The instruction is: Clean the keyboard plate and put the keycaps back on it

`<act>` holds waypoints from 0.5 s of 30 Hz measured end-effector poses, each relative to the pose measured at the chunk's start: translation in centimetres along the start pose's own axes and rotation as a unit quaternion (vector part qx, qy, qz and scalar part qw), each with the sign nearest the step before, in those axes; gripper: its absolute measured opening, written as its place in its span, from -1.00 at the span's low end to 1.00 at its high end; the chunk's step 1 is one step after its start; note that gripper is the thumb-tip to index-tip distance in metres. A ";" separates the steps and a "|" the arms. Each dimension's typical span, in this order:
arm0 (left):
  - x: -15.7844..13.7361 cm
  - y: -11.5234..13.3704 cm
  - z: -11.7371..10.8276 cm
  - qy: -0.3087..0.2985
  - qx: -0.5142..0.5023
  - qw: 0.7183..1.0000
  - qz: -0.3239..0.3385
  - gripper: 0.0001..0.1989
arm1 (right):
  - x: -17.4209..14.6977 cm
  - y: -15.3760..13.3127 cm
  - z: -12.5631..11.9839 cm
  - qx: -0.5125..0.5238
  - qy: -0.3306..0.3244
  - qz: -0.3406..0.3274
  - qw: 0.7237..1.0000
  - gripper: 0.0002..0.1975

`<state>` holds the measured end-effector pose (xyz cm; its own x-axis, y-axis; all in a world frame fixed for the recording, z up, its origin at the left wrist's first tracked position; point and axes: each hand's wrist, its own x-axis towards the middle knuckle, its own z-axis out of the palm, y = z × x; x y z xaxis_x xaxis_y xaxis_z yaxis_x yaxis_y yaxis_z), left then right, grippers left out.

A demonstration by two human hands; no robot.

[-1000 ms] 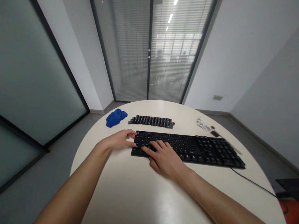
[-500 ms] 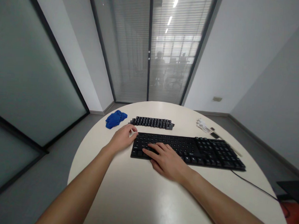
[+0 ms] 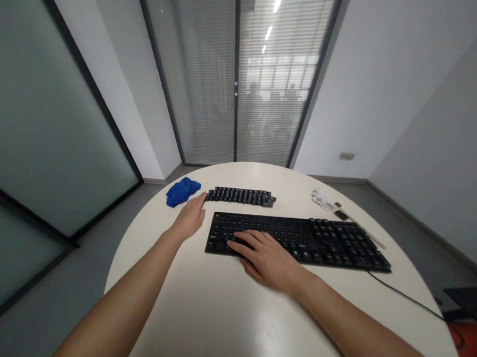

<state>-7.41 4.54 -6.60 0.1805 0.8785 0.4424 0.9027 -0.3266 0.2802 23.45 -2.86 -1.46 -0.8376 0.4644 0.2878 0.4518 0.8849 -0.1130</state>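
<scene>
A black keyboard (image 3: 311, 241) lies across the table; the main letter area shows bare switches, while keycaps sit on its right part and along much of the bottom row. My right hand (image 3: 264, 257) rests over the keyboard's left half, fingers spread and palm down, hiding some of the switches. Behind the keyboard, several loose black keycaps (image 3: 241, 195) stand in tight rows. My left hand (image 3: 189, 217) reaches to the left end of those rows, fingers stretched out, the fingertips at the outermost keycap. Whether it grips that keycap I cannot make out.
A crumpled blue cloth (image 3: 182, 191) lies left of the keycaps. At the right back are small white pieces (image 3: 321, 199), a small black piece (image 3: 341, 215) and a thin pale stick (image 3: 369, 236). The keyboard's cable (image 3: 404, 296) runs over the table's right edge (image 3: 435, 300).
My left hand has left the keyboard's upper left corner and moved away to the keycap rows, its fingers straightening. The right hand stays on the keyboard.
</scene>
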 end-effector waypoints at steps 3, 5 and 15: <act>0.0 0.2 -0.2 -0.004 0.012 1.000 -0.004 -0.42 | 0.0 0.1 0.1 0.001 -0.001 0.001 1.000 -0.52; 0.0 0.4 -0.4 -0.001 0.021 1.000 -0.013 -0.43 | 0.0 0.1 0.1 0.001 0.001 0.000 1.000 -0.53; 0.1 1.9 -2.3 0.002 0.012 0.995 -0.096 -0.76 | -0.1 0.2 -0.1 0.007 -0.001 -0.004 1.000 -0.53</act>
<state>-6.61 3.17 -4.06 0.0018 0.9229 0.3850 0.9298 -0.1433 0.3391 23.66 -2.77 -1.42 -0.8419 0.4570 0.2870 0.4406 0.8892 -0.1234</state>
